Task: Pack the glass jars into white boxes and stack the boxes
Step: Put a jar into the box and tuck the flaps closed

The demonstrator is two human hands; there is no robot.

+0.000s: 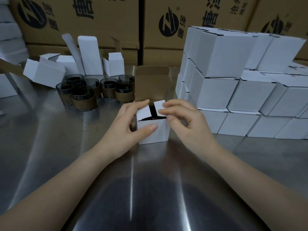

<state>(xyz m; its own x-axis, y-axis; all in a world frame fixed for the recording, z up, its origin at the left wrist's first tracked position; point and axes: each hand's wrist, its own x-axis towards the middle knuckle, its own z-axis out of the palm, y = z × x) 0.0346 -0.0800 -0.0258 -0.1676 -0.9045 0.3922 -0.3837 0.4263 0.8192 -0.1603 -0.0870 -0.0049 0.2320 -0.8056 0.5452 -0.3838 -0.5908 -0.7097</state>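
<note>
A small white box (158, 132) stands upright at the middle of the steel table, its brown-lined top lid (152, 84) raised at the back. Both side flaps are folded inward, and a dark jar shows in the gap between them. My left hand (131, 125) grips the box's left side, thumb on its front face and fingers on the left flap. My right hand (185, 120) presses the right flap down with its fingertips. Several dark glass jars (86, 95) with brown sleeves stand grouped at the back left.
A stepped stack of closed white boxes (241, 84) fills the right side of the table. Several open white boxes (90, 57) stand and lie behind the jars at the left. Large brown printed cartons (103, 20) wall off the back.
</note>
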